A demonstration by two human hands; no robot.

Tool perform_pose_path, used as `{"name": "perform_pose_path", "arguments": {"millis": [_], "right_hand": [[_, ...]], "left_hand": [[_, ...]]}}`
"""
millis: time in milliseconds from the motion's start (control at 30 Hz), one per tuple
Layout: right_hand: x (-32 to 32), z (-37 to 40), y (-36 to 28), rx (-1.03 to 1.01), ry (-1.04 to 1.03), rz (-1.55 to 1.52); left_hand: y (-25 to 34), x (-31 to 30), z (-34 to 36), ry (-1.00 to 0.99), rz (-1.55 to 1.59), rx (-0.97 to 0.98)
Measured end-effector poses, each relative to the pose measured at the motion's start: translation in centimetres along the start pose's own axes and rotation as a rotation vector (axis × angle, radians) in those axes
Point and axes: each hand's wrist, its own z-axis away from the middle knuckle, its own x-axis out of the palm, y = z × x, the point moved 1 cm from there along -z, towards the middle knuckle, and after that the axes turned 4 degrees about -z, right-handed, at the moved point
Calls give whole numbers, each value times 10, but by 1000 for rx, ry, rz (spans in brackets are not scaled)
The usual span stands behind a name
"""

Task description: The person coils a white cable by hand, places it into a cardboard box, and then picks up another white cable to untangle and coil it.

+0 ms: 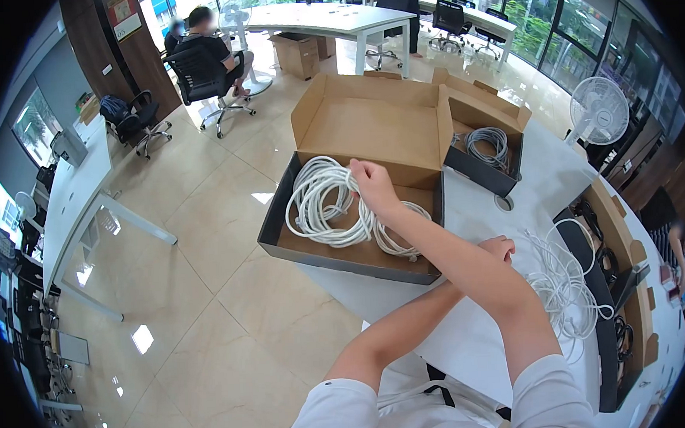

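My arms cross over the white table. My right hand [374,187] reaches into the open black cardboard box [337,262], its fingers closed on the edge of a coiled white cable [311,208]. A smaller white cable coil [396,238] lies beside it in the box, partly behind my right forearm. Under that forearm, my left hand [499,248] is near the table top with its fingers curled; whatever they may hold is hidden. Just right of it, a loose tangle of white cables [559,284] spreads on the table.
Behind stands a smaller open box [484,177] holding a grey cable coil [487,147]. At right are a long box [606,340] with black cables and a white fan [599,111]. A person [203,58] sits on an office chair farther back.
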Motion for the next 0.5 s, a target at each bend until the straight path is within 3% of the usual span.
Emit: {"name": "perform_pose_path", "arguments": {"millis": [100, 200, 300, 400, 500], "right_hand": [[8, 7, -37, -206, -117, 35], [18, 35, -91, -703, -63, 351], [28, 52, -101, -1021, -166, 439], [33, 48, -69, -1428, -475, 834], [21, 50, -5, -1273, -834, 1151]], "left_hand": [[0, -3, 0, -57, -15, 17], [-10, 3, 0, -84, -75, 67], [-9, 1, -2, -116, -84, 94], [2, -7, 0, -147, -73, 96], [-5, -3, -4, -160, -103, 90]]}}
